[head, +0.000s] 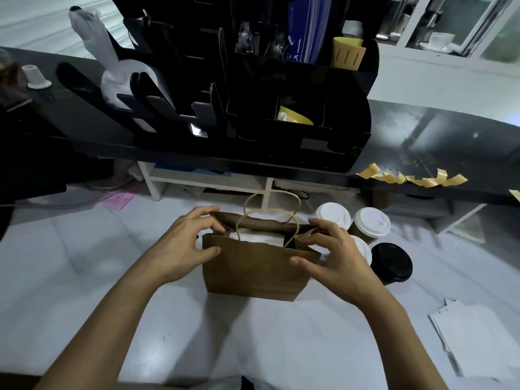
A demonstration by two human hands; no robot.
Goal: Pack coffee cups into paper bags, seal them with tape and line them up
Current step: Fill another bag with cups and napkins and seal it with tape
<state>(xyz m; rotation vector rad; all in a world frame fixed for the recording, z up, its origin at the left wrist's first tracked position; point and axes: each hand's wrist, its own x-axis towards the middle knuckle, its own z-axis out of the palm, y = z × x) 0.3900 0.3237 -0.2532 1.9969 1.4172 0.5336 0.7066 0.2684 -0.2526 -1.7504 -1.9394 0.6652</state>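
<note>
A brown paper bag [253,268] with twisted paper handles stands upright on the white counter. White cup lids [259,238] show inside its open mouth. My left hand [185,243] grips the bag's left top edge, thumb on the front panel and fingers over the back rim. My right hand [332,254] grips the right top edge the same way. Just right of the bag stand two white-lidded cups [333,215] [371,222], a third partly hidden behind my right hand, and a black-lidded cup [391,263].
Several yellow tape strips [416,178] hang from the edge of the black shelf [422,130] at right. A black organizer [253,94] with lids and sleeves fills the shelf above the bag. White papers [472,333] lie at the counter's right.
</note>
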